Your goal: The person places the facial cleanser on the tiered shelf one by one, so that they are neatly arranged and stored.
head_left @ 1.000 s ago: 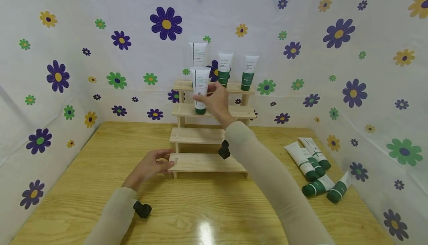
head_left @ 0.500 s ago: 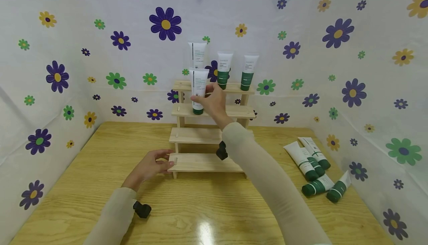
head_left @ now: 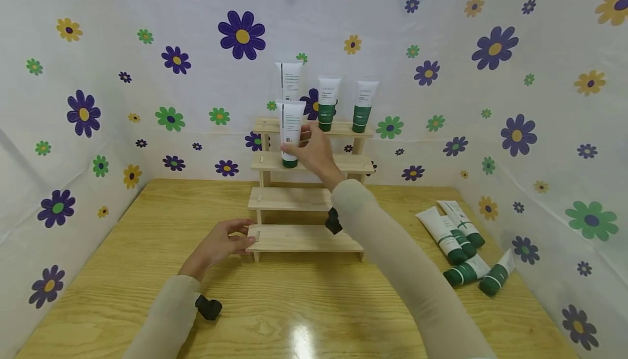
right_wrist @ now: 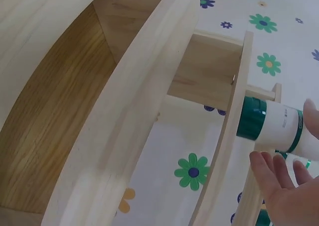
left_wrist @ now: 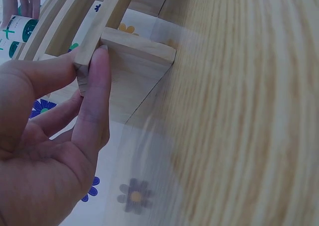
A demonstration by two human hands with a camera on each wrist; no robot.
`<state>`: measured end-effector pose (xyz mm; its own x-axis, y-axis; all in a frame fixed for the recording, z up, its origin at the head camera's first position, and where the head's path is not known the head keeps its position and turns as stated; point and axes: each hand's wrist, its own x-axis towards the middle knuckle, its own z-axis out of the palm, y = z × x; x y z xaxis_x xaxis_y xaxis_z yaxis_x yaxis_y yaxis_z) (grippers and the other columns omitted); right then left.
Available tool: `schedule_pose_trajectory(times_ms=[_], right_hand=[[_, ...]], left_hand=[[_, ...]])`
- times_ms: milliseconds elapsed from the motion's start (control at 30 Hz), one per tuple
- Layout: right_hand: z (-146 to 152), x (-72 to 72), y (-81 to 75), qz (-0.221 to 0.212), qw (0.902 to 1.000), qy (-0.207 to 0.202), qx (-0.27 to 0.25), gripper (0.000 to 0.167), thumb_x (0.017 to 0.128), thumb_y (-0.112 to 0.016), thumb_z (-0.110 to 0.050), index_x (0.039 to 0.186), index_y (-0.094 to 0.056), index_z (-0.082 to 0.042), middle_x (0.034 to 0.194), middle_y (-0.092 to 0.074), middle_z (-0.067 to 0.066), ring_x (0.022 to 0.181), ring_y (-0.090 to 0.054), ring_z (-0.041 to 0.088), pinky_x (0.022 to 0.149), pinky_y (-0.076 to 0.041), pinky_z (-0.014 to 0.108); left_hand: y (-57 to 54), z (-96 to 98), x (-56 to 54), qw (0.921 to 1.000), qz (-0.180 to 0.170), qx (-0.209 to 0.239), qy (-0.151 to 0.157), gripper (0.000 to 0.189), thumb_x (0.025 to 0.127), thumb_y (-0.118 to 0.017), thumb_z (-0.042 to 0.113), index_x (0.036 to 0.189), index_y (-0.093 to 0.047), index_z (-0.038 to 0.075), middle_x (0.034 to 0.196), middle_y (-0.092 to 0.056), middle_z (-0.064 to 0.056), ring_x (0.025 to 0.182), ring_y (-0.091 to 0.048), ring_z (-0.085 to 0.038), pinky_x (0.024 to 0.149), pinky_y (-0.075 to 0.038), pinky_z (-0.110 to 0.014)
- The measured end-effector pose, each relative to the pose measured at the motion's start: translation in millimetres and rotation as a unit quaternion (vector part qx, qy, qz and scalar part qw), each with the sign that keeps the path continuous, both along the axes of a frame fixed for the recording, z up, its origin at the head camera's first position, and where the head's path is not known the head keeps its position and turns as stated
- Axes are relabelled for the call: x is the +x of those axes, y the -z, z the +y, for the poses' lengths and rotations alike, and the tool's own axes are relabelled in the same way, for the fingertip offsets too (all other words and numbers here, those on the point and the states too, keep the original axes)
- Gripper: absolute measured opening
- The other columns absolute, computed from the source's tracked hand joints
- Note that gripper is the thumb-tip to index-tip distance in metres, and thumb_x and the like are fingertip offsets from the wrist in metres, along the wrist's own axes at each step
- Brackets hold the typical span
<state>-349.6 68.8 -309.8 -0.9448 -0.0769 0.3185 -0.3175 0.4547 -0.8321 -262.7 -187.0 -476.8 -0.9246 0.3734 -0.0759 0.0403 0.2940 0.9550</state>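
My right hand holds a white squeeze tube by its lower part, thumb in front and fingers at its right side. The tube is upright, its green cap down at the second-highest tier of a wooden step rack. Three similar tubes stand cap-down on the top tier: a larger tube partly hidden behind the held one, a middle tube and a right tube. My left hand pinches the left end of the rack's lowest board between thumb and fingers.
Several white-and-green tubes lie in a loose group on the right of the wooden table, among them a large tube and a small tube. A flower-printed white cloth surrounds the table at the back and sides.
My right hand has shifted the tube slightly left along the second-highest tier, and my right forearm has swayed a little. My left hand has stayed on the rack.
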Motion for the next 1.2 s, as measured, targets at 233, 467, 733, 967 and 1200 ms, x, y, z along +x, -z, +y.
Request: schedule_pose_trajectory(times_ms=[233,467,733,967,1200], right_hand=[[33,6.6,-7.2,-0.021,0.9996,0.015,0.013,0.062,0.089,-0.083,-0.029,0.140,-0.052,-0.008,0.136,-0.063,0.014,0.122,-0.064,0.034,0.104,-0.057,0.043],[79,17.3,-15.0,-0.016,0.9988,0.031,0.036,0.057,0.093,-0.079,-0.025,0.140,-0.053,-0.005,0.136,-0.063,0.018,0.121,-0.064,0.036,0.105,-0.057,0.047],[134,28.1,-8.7,-0.048,0.9951,0.050,0.070,0.058,0.096,-0.075,-0.031,0.143,-0.051,-0.005,0.139,-0.060,0.019,0.125,-0.063,0.037,0.105,-0.057,0.051],[178,35.0,2.2,-0.058,0.9909,0.055,0.108,0.056,0.099,-0.070,-0.027,0.143,-0.050,0.000,0.140,-0.059,0.025,0.125,-0.063,0.043,0.103,-0.057,0.056],[219,45.1,17.6,-0.107,0.9805,0.059,0.154,0.058,0.101,-0.067,-0.029,0.146,-0.047,0.002,0.139,-0.058,0.029,0.117,-0.065,0.044,0.100,-0.059,0.053]], left_hand=[[-0.1,0.4,1.0,1.0000,-0.003,-0.003,-0.002,0.058,0.100,-0.069,0.017,0.151,-0.046,-0.001,0.127,-0.056,-0.025,0.100,-0.070,-0.019,0.086,-0.066,-0.036],[-1.0,0.9,0.5,0.9999,-0.003,-0.009,-0.004,0.059,0.100,-0.069,0.017,0.151,-0.046,-0.001,0.128,-0.056,-0.025,0.100,-0.070,-0.019,0.086,-0.065,-0.036],[0.0,0.3,0.0,1.0000,-0.002,-0.007,-0.003,0.058,0.100,-0.069,0.016,0.151,-0.046,-0.001,0.127,-0.056,-0.025,0.100,-0.070,-0.019,0.085,-0.066,-0.036],[1.7,-1.3,-1.0,1.0000,-0.004,-0.002,-0.004,0.057,0.100,-0.069,0.016,0.150,-0.047,-0.001,0.127,-0.055,-0.025,0.102,-0.070,-0.019,0.085,-0.066,-0.036],[1.2,-1.8,-0.9,1.0000,-0.002,0.004,0.002,0.059,0.100,-0.069,0.015,0.151,-0.046,-0.002,0.127,-0.056,-0.025,0.103,-0.070,-0.020,0.085,-0.066,-0.037]])
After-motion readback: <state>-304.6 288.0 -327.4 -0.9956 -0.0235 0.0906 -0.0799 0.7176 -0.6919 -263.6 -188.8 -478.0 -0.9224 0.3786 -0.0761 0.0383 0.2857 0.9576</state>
